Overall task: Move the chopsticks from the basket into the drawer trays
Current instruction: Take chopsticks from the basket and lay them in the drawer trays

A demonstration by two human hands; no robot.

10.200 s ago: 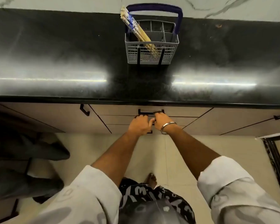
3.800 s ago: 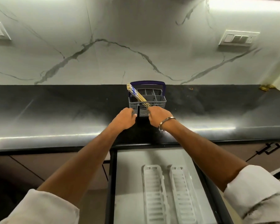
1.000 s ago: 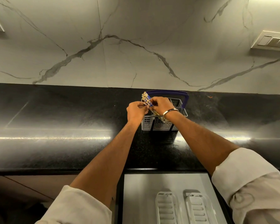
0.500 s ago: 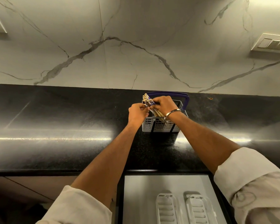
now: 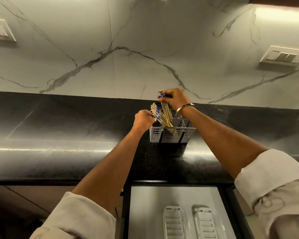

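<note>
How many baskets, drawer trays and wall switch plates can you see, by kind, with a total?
Basket: 1
Drawer trays: 2
Wall switch plates: 2
Total: 5

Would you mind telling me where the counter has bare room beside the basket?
Counter is bare left of the basket and right of it. Crowded at the basket: both hands on the chopsticks.

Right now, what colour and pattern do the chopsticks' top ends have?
White with a blue pattern on pale wooden chopsticks, seen in the head view.
</note>
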